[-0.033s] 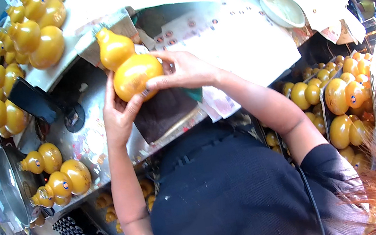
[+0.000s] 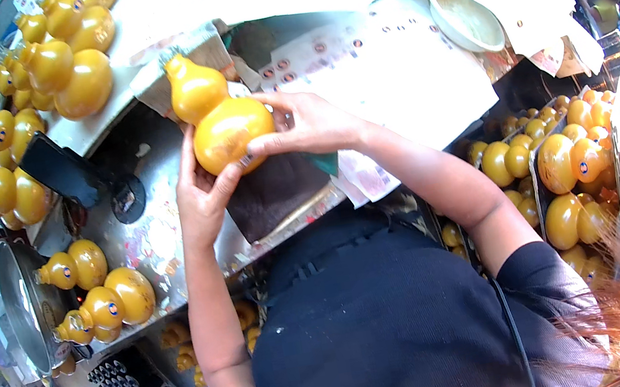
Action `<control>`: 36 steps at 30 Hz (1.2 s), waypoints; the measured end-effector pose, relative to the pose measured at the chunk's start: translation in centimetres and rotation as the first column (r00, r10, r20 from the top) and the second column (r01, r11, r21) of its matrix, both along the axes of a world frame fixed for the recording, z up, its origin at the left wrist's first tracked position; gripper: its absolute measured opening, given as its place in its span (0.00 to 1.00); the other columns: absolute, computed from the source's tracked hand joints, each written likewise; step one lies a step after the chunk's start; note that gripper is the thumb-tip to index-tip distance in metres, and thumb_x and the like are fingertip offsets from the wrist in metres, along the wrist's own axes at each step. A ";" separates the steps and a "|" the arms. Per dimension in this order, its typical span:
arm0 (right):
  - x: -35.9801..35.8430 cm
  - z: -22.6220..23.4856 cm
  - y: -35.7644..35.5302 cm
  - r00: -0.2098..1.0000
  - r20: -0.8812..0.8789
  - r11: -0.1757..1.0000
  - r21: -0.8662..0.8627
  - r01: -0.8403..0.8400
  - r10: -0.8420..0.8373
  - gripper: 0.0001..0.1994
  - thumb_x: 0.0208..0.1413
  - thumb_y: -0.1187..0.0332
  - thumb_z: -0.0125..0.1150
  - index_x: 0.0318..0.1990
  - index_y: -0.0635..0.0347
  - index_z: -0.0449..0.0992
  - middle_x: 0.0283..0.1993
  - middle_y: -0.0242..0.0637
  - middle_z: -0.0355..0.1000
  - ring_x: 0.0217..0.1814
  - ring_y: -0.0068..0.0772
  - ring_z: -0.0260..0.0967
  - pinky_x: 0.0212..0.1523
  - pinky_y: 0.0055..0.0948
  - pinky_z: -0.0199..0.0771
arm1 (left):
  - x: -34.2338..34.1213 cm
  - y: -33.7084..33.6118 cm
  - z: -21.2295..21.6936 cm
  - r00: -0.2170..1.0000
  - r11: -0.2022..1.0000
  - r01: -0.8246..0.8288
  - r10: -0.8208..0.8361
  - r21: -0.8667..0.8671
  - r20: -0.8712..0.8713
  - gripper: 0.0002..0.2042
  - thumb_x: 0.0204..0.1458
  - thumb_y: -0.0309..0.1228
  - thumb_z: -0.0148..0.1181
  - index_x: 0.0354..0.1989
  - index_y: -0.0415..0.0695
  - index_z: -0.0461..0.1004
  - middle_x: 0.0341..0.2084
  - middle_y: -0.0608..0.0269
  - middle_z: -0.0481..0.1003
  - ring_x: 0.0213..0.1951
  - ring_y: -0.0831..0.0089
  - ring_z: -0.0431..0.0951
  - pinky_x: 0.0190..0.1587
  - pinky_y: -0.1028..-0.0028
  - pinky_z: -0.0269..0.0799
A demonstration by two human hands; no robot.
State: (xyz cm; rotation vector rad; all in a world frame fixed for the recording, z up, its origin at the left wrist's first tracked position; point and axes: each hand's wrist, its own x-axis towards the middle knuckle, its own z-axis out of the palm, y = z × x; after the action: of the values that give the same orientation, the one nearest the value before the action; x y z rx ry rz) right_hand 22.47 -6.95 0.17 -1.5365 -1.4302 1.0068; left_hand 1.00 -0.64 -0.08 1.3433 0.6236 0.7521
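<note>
A glossy yellow gourd-shaped bottle (image 2: 234,134), narrow at its neck and waist, is held over the bench and tilted with its neck pointing away from me. My left hand (image 2: 204,198) cups its rounded base from the left, thumb on the near side. From the right, my right hand (image 2: 307,123) grips the lower bulb, with the thumb pressed at its near edge. By that thumb tip lies a small whitish-and-dark patch, too small to make out. Under the bottle is a dark brown pad (image 2: 278,198). Sheets with small round labels (image 2: 395,66) lie beyond my right hand.
More gourd-shaped bottles (image 2: 86,83) stand at the left, with others in racks (image 2: 566,222) at the right. A black phone-like device on a stand (image 2: 61,169), a round metal pan (image 2: 23,304) and a pale oval bowl (image 2: 467,16) are around the bench. A person (image 2: 605,9) is far right.
The whole view has shifted slightly, so the bench and bottles sit a little lower in the picture. Both hands keep the same hold on the gourd-shaped bottle.
</note>
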 end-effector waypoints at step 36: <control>0.1 -0.9 0.2 0.999 0.044 0.998 0.064 0.023 -0.025 0.46 0.39 0.39 0.71 0.60 0.66 0.67 0.24 0.28 0.64 0.27 0.19 0.63 0.28 0.21 0.62 | 0.0 0.1 0.0 0.997 0.999 -0.005 0.009 0.052 -0.077 0.39 0.52 0.33 0.64 0.68 0.35 0.48 0.59 0.51 0.63 0.60 0.65 0.65 0.62 0.67 0.60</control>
State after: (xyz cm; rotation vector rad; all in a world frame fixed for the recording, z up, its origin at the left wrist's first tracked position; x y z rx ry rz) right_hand 22.58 -6.78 -0.69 -1.5353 -1.4572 0.9100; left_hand 0.97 -0.57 -0.12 1.4240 0.6743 0.7294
